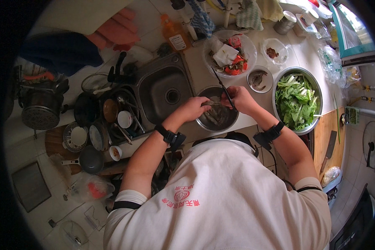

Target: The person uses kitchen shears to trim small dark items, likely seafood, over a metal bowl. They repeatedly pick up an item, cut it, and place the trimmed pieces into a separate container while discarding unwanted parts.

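Note:
My left hand [192,109] reaches over the left rim of a steel bowl [231,120]. Between its fingertips is a greyish shrimp [212,102]. More raw shrimp [217,115] lie inside the bowl beneath. At the bowl's right side, my right hand [239,98] grips a slim dark pointed tool [220,79], its tip slanting up and to the left. Whether this is a pair of scissors I cannot tell. Just beyond the right hand, a small white bowl [250,84] holds several shrimp.
To the left is a steel sink [153,103], with a rack of dishes [112,93] beside it. A plastic-lined waste bowl [253,51] stands behind. On the right are a steel basin [319,93] of leafy greens and a cleaver [331,145] on a wooden board [318,134].

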`<state>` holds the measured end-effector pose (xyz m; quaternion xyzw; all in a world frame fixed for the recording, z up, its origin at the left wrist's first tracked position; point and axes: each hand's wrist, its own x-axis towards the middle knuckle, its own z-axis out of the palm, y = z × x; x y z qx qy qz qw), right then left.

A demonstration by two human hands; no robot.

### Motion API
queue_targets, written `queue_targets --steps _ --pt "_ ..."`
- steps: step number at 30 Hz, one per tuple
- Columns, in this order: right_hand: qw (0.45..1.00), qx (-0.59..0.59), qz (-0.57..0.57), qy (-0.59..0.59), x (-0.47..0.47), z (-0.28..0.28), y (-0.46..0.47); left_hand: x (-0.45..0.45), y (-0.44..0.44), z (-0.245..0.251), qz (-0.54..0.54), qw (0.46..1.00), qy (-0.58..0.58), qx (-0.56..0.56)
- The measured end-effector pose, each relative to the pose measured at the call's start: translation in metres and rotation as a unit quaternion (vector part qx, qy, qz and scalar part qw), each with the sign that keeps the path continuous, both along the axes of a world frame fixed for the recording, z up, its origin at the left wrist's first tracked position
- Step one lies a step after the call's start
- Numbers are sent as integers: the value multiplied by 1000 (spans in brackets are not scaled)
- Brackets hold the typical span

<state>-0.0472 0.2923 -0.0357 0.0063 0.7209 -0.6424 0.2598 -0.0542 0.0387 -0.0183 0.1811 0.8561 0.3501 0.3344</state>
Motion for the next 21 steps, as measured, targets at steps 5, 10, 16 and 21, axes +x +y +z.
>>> queue_targets --steps 5,10,16,21 --pt "998 -49 -31 -29 2 31 6 2 0 6 15 999 34 -6" --pt "999 22 -27 -7 2 43 17 -1 0 6 52 997 45 38" --pt "998 50 -35 6 3 39 36 -23 3 20 98 990 20 101" --pt "997 42 -66 -6 -5 40 58 -60 10 42 104 987 -19 124"
